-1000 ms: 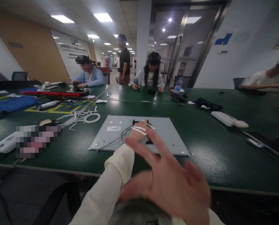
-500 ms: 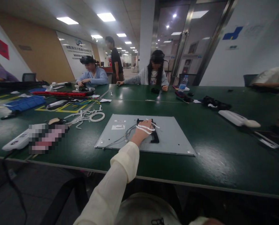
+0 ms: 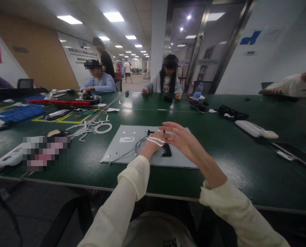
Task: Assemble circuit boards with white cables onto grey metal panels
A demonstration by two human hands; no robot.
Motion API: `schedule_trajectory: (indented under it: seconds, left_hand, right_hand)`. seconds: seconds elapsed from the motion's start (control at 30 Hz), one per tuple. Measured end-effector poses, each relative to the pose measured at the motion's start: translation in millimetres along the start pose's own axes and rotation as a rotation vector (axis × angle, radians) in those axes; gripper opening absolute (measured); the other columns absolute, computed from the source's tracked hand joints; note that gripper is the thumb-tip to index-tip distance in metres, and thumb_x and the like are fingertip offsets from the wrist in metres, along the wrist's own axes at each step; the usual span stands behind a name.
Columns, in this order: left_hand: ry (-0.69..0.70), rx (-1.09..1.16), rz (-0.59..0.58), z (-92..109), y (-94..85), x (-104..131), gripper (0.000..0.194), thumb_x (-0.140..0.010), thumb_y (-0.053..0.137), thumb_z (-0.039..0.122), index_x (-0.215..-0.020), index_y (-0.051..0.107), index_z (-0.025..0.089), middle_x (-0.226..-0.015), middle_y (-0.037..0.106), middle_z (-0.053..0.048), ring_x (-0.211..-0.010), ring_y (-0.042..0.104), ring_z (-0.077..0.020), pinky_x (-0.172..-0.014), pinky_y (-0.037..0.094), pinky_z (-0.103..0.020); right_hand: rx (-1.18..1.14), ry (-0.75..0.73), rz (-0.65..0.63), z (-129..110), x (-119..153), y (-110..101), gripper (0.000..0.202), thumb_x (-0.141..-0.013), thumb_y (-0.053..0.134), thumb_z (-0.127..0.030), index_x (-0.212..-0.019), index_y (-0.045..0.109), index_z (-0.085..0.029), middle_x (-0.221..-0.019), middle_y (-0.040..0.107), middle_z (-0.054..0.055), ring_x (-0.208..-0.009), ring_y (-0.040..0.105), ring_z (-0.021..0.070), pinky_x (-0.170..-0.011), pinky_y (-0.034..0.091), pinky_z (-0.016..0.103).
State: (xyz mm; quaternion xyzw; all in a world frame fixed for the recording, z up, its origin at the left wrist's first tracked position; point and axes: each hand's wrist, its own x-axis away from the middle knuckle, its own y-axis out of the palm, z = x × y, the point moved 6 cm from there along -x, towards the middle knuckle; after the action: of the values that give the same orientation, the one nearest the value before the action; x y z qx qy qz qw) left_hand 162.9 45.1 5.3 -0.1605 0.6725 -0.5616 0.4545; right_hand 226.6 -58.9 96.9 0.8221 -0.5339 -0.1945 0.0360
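A flat grey panel [image 3: 117, 147] lies on the green table in front of me, with two white labels, a thin grey cable [image 3: 127, 156] and a black angular bracket [image 3: 166, 150] on its face. My left hand [image 3: 154, 142] rests over the bracket, fingers curled; their tips are hidden. Two thin white strips [image 3: 155, 140] cross the back of that hand. Above and beside it, my right hand [image 3: 185, 140] reaches in from the right with fingers stretched out and apart. I see nothing in it, though its palm side is partly hidden.
To the left lie loose white strips with a white ring [image 3: 103, 128], a white device [image 3: 9, 156] and a blue tray [image 3: 20, 114]. White and black devices [image 3: 255, 129] lie right. A bottle [image 3: 198, 92] stands farther back. Other people sit around the table.
My right hand has come up from below the table edge to beside my left hand over the panel. The left hand stays over the bracket. The view has shifted slightly.
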Motion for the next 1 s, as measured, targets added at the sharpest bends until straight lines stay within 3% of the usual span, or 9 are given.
schedule_trajectory:
  seconds: [0.1,0.17,0.3,0.47,0.7,0.8,0.87,0.97,1.0]
  left_hand:
    - [0.003,-0.006,-0.044,1,-0.3,0,0.021,-0.088,0.038,0.022,-0.095,0.057,0.014,-0.094,0.063,-0.009,-0.091,0.06,-0.0197,-0.081,0.045,-0.031]
    - [-0.005,-0.01,-0.046,1,-1.4,0,0.023,-0.089,0.035,0.021,-0.098,0.056,0.014,-0.096,0.062,-0.01,-0.092,0.059,-0.0202,-0.081,0.045,-0.032]
    - [-0.011,-0.003,-0.068,1,-1.0,0,0.024,-0.09,0.034,0.02,-0.099,0.055,0.013,-0.096,0.062,-0.011,-0.094,0.059,-0.021,-0.082,0.044,-0.033]
    - [0.022,0.021,-0.045,2,-1.9,2,0.024,-0.09,0.035,0.022,-0.099,0.055,0.013,-0.1,0.062,-0.012,-0.097,0.058,-0.0213,-0.086,0.043,-0.034]
    - [-0.034,0.021,-0.028,4,-12.2,1,0.024,-0.088,0.038,0.02,-0.106,0.054,0.015,-0.102,0.061,-0.011,-0.096,0.057,-0.0213,-0.084,0.043,-0.035]
    - [0.035,0.047,0.112,15,-49.0,3,0.024,-0.084,0.041,0.014,-0.103,0.055,0.016,-0.109,0.059,-0.01,-0.098,0.056,-0.0205,-0.086,0.043,-0.035]
    - [0.122,0.096,0.289,29,-92.2,20,0.023,-0.083,0.039,0.01,-0.097,0.056,0.016,-0.107,0.06,-0.01,-0.099,0.055,-0.0187,-0.087,0.043,-0.034]
    - [0.27,0.172,0.669,59,-175.6,80,0.022,-0.084,0.037,0.009,-0.08,0.057,0.018,-0.092,0.063,-0.007,-0.091,0.057,-0.0172,-0.083,0.045,-0.037]
    - [0.305,0.188,0.713,70,-199.1,103,0.02,-0.084,0.039,0.009,-0.079,0.056,0.019,-0.09,0.063,-0.006,-0.09,0.057,-0.0173,-0.082,0.046,-0.038]
  right_hand:
    - [-0.077,0.13,0.211,31,-25,-71,0.022,-0.082,0.053,-0.031,-0.101,0.061,-0.022,-0.111,0.061,0.005,-0.099,0.06,0.0163,-0.092,0.045,0.033]
    - [-0.149,0.175,0.238,44,-26,-92,0.022,-0.082,0.051,-0.031,-0.099,0.062,-0.021,-0.111,0.062,0.006,-0.099,0.06,0.0165,-0.093,0.045,0.033]
    - [-0.222,0.128,0.152,42,-20,-81,0.03,-0.083,0.048,-0.035,-0.107,0.058,-0.022,-0.118,0.058,0.007,-0.108,0.055,0.0185,-0.097,0.042,0.035]
    - [-0.128,0.137,0.134,40,-23,-68,0.031,-0.084,0.045,-0.035,-0.109,0.057,-0.023,-0.119,0.058,0.007,-0.105,0.057,0.0188,-0.094,0.044,0.035]
    - [0.117,0.074,0.34,55,-26,-100,0.026,-0.076,0.055,-0.035,-0.097,0.061,-0.021,-0.11,0.062,0.007,-0.1,0.059,0.0205,-0.087,0.046,0.035]
    - [0.207,0.03,0.502,64,-23,-121,0.025,-0.074,0.054,-0.037,-0.091,0.061,-0.021,-0.106,0.064,0.006,-0.097,0.06,0.0192,-0.082,0.047,0.033]
    - [0.258,0.006,0.595,68,-22,-133,0.025,-0.073,0.052,-0.04,-0.088,0.061,-0.021,-0.102,0.064,0.006,-0.094,0.061,0.0188,-0.078,0.048,0.032]
    - [0.307,-0.024,0.679,70,-20,-146,0.026,-0.072,0.052,-0.042,-0.084,0.06,-0.021,-0.098,0.065,0.006,-0.091,0.061,0.0183,-0.075,0.047,0.031]
    - [0.315,-0.031,0.696,70,-19,-148,0.026,-0.072,0.052,-0.042,-0.084,0.059,-0.021,-0.097,0.065,0.006,-0.09,0.061,0.0182,-0.074,0.047,0.03]
